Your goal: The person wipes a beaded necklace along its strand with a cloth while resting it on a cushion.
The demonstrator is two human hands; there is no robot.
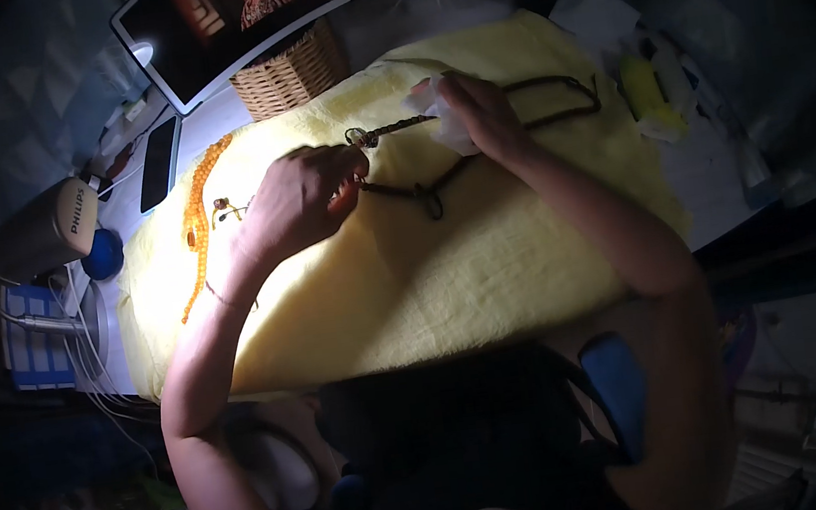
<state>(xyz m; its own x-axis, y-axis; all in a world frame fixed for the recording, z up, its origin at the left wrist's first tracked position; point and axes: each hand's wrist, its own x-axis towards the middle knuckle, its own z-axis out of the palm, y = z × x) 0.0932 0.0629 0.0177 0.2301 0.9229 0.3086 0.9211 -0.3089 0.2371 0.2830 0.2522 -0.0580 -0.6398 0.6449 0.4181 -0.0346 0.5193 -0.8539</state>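
Note:
A dark beaded necklace (554, 120) lies in a loop across the yellow towel (403, 296). My right hand (485, 117) is closed on a crumpled white tissue (456, 133), which sits around one strand of the beads. My left hand (306, 198) has its fingers curled at the necklace's left end, beside a clear, ring-like ornament (360, 137). The beads under those fingertips are hidden. A dark oval pendant (433, 204) hangs off the lower strand. Left of my left hand lie a string of orange beads (195, 217) and a small beaded piece (222, 208).
A Philips desk lamp (52, 223) lights the towel from the left. A phone (160, 162) lies near it, with cables below. Behind stand a wicker basket (290, 75) and a lit screen (231, 23). A yellow-and-white packet (650, 98) is at the right.

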